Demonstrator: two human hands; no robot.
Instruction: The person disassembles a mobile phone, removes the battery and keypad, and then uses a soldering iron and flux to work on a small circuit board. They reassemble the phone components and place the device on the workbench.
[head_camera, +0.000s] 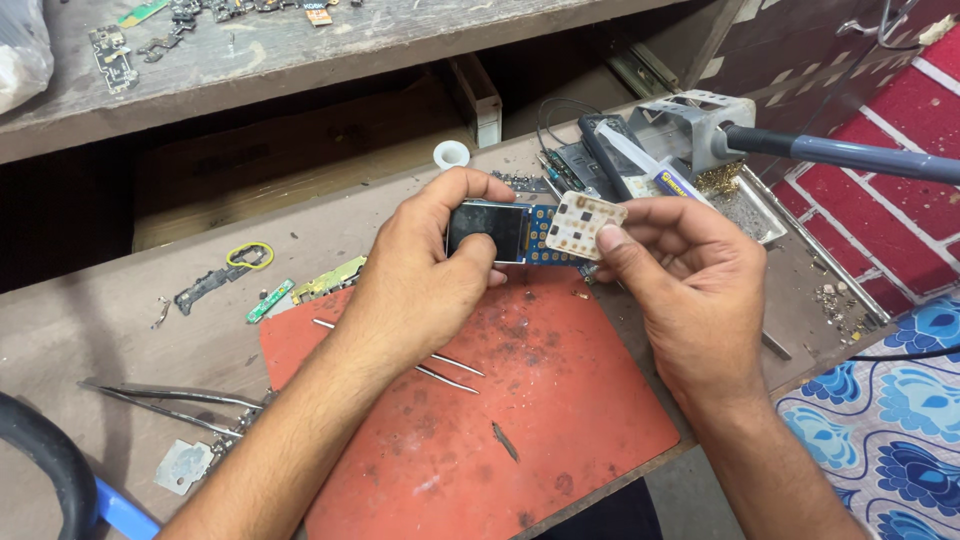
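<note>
Red mat (560, 430) below our hands.
Left hand (430, 275) pinches the phone board (510, 235) (screen up); right hand (690, 275) pinches the white keypad sheet (583, 222) over its blue end.

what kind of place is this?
Most likely a small phone or electronics repair bench. The hands hold a blue circuit board with a screen; a soldering iron sits in its stand, tweezers and loose boards lie around a red work mat.

Worn grey wooden workbench (120, 330), raised shelf (330, 40) behind; red brick-pattern wall (880, 150) at right; even daylight.
</note>
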